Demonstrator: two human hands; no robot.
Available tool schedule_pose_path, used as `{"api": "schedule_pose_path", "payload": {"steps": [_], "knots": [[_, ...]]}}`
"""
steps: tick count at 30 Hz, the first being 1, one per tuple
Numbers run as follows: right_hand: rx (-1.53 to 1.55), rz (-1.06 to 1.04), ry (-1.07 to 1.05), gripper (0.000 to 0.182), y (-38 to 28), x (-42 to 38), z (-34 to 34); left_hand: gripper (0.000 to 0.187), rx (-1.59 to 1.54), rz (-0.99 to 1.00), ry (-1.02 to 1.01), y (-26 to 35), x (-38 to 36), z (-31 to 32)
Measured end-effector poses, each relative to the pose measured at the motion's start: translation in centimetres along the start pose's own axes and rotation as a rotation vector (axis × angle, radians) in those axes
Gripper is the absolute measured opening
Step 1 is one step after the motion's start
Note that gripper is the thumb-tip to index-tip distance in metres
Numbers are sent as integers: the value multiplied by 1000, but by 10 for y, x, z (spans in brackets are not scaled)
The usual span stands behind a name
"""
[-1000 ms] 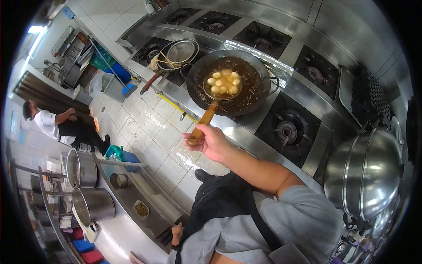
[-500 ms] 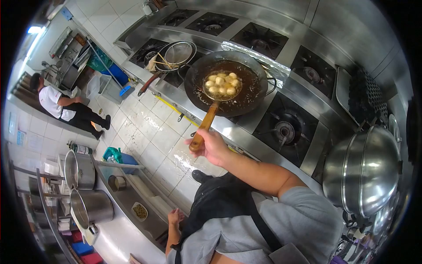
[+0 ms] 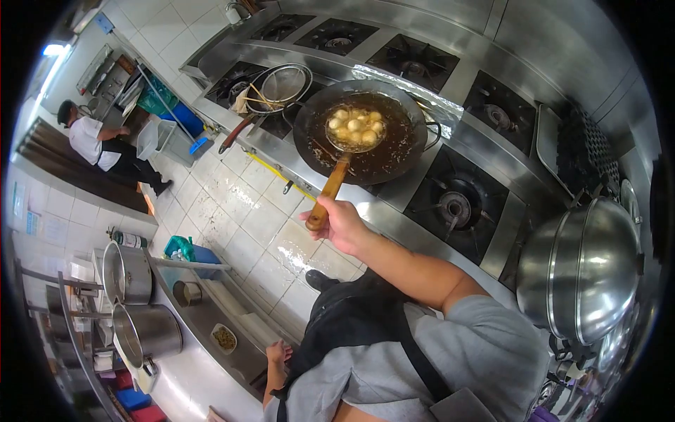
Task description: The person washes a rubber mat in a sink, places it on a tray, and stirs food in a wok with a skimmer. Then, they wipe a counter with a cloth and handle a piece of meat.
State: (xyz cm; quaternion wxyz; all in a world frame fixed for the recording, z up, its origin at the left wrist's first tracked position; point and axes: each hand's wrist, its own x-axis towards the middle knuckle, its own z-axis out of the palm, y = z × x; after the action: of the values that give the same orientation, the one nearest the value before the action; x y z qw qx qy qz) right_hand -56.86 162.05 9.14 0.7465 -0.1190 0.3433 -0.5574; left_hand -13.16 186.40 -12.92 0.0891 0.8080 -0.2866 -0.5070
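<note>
We record first the right hand (image 3: 337, 225), its fingers wrapped around the end of a strainer (image 3: 339, 169) with a brown wooden handle and a round shallow bowl. In that bowl we count a cluster of pale yellow, glossy round balls (image 3: 355, 127), lying close together. The bowl is within a wide, dark metal wok (image 3: 415, 130) containing dark brown liquid (image 3: 390, 148) with small bits afloat; we cannot tell how deep the bowl sits.

Left hand (image 3: 279, 351): lowered beside the black apron (image 3: 348, 309), fingers loosely apart, nothing seen in it.

Around the wok, we list a round wire-mesh sieve (image 3: 288, 84) with a dark rim, just beside it on the stove; a black gas burner (image 3: 455, 208), on the other side; and a large, domed, silver metal vessel (image 3: 583, 271), farther off. Across the tiled floor (image 3: 242, 204) we note a person (image 3: 88, 137) in a white shirt, dark cap and black trousers, well apart.
</note>
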Motion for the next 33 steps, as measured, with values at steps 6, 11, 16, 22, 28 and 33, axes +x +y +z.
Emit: {"api": "schedule_pose_path", "payload": {"steps": [6, 11, 16, 22, 28, 33], "knots": [[-73, 95, 1, 30, -2, -19, 5, 37, 7, 37, 57, 37, -6, 6], [-71, 25, 17, 28, 5, -14, -3, 36, -4, 19, 22, 36, 1, 4], [-110, 121, -7, 28, 4, -36, -3, 32, 52, 278, 8, 6, 40, -2], [-123, 77, 25, 34, 2, -41, -12, 23, -192, 470, 91, 65, 78, -13], [-121, 88, 19, 35, 0, -48, -25, 29, -52, 899, 312, 342, 26, 4], [-168, 67, 32, 40, 0, -54, -24, 26, 193, 1340, 230, 535, -40, 80]]}}
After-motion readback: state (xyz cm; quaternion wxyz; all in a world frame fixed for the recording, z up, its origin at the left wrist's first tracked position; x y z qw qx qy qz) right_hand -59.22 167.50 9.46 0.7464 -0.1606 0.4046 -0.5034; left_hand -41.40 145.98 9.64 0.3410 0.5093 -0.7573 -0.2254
